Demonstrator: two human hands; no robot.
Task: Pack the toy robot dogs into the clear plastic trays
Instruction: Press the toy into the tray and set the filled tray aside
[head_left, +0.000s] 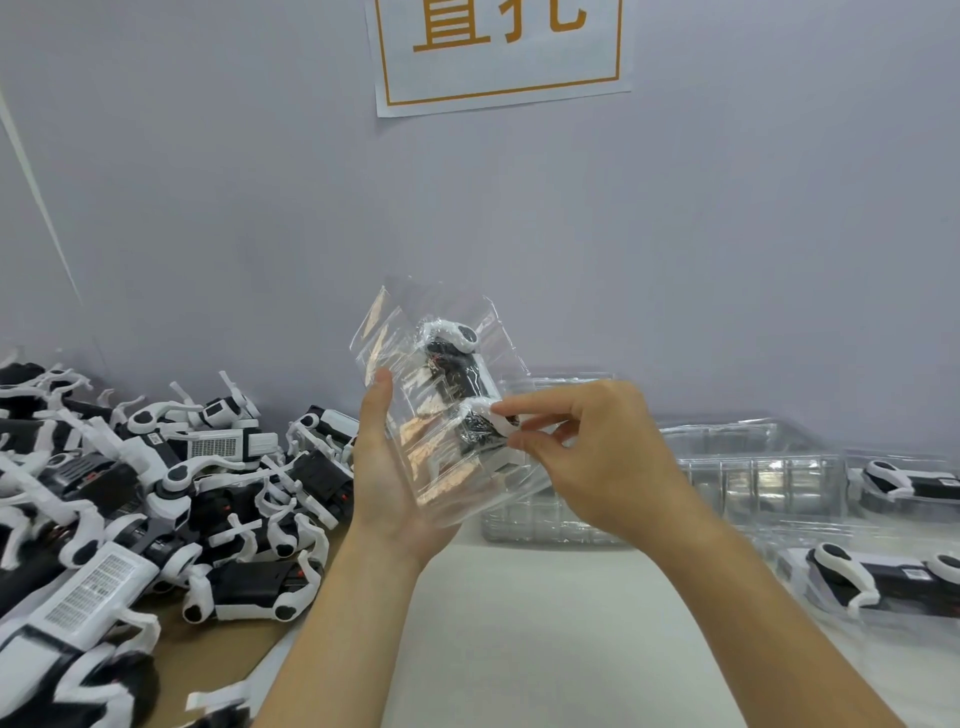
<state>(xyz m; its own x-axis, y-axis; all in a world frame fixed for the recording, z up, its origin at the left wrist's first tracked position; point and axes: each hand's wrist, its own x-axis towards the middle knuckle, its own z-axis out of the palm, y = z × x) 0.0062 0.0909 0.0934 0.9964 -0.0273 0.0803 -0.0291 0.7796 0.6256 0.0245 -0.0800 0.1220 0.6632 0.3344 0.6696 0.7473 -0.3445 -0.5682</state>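
Note:
I hold a clear plastic tray upright in front of me, above the table. A black-and-white toy robot dog sits inside it. My left hand cradles the tray from below and the left side, thumb against its face. My right hand pinches a white leg of the dog at the tray's right edge. A heap of loose toy robot dogs lies on the left.
Stacks of clear trays stand against the grey wall at the back right. Two packed trays with dogs lie at the far right. A brown cardboard sheet sits under the heap. A paper sign hangs on the wall.

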